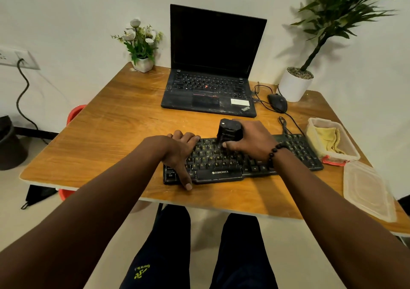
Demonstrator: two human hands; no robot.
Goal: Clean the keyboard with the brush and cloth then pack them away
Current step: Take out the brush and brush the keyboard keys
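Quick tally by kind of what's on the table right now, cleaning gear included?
Keyboards: 1, keyboard
Laptops: 1, laptop
Mice: 1, mouse
Potted plants: 2, flower pot, white pot
Brushes: 1, brush, in the right hand
Cloths: 1, yellow cloth
Containers: 1, container
Lids: 1, lid
Total: 9

Wooden table [115, 133] with keyboard [297, 149], laptop [208, 93], mouse [277, 102].

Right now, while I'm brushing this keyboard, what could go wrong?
1. The left hand holds only the keyboard's left end, so hard strokes from the brush in the right hand might skew it.
2. Its cable runs near the open container holding the yellow cloth; a shifting keyboard might nudge it toward the table edge.
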